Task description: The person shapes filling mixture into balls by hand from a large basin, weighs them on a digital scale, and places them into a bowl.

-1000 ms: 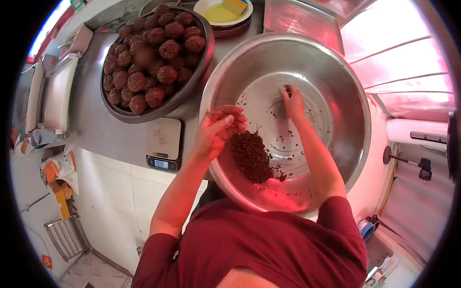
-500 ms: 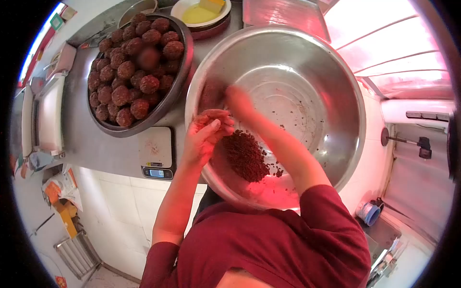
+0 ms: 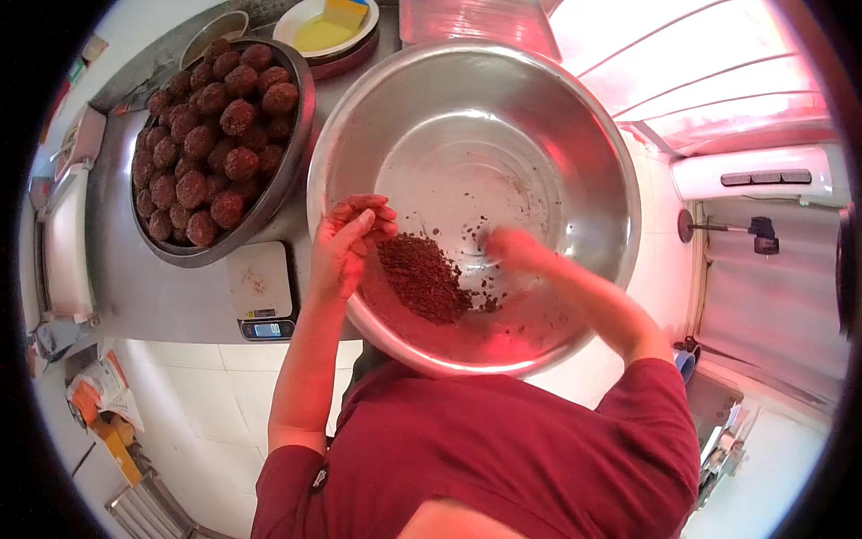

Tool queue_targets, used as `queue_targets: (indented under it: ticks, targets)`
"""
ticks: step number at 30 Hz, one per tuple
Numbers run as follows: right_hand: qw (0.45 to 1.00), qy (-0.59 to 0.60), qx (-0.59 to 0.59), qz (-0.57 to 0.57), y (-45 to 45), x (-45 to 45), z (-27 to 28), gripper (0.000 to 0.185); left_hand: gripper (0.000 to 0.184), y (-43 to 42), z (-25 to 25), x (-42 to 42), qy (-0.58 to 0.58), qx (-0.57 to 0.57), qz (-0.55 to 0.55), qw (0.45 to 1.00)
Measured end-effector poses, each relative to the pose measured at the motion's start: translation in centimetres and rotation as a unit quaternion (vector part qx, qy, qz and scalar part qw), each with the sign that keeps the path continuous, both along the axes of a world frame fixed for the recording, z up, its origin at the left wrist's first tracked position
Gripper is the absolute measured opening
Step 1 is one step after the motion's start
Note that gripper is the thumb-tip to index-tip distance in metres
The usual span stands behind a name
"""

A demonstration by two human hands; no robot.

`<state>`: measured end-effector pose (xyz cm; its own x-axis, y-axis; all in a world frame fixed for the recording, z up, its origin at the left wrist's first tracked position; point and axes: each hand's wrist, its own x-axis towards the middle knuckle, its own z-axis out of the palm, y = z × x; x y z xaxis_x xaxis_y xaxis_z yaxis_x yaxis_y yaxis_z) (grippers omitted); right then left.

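My left hand [image 3: 348, 242] hovers over the near left rim of a large steel basin [image 3: 575, 153]. Its fingers are loosely curled with the thumb beside them, and nothing shows in it. Inside the basin, just right of that hand, lies a heap of dark reddish-brown crumbly mixture [image 3: 426, 280]. My right hand [image 3: 516, 249] is low in the basin, right of the heap, near scattered crumbs. Motion smears its fingers, so whether it holds anything is hidden. Many round dark balls [image 3: 215, 135] are piled on a dark round tray [image 3: 301, 148] to the left.
A digital kitchen scale [image 3: 262, 283] sits on the steel counter [image 3: 162, 301] between tray and basin. Behind are a white bowl of yellow liquid [image 3: 319, 34], a metal bowl [image 3: 211, 40] and a clear plastic tray [image 3: 480, 22]. Shelving stands at the far right.
A blurred ball over the tray's pile is no longer in the air. My right hand has swung from the basin's left side to right of the heap. The camera view has shifted slightly.
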<state>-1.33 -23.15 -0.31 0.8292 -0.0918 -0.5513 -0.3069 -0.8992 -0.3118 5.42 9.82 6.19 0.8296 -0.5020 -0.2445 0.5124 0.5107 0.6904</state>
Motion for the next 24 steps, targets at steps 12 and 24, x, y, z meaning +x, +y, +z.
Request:
queue_targets:
  ticks: [12,24]
  targets:
    - [0.982,0.118,0.146,-0.017,2.8,-10.2,-1.6,0.049,0.021,0.0,-0.1,0.0,-0.01,0.03,0.012,0.999]
    - [0.956,-0.243,0.154,0.052,7.8,-2.6,-3.3,0.044,0.02,-0.9,-0.1,-0.1,-0.057,0.128,-0.024,0.99]
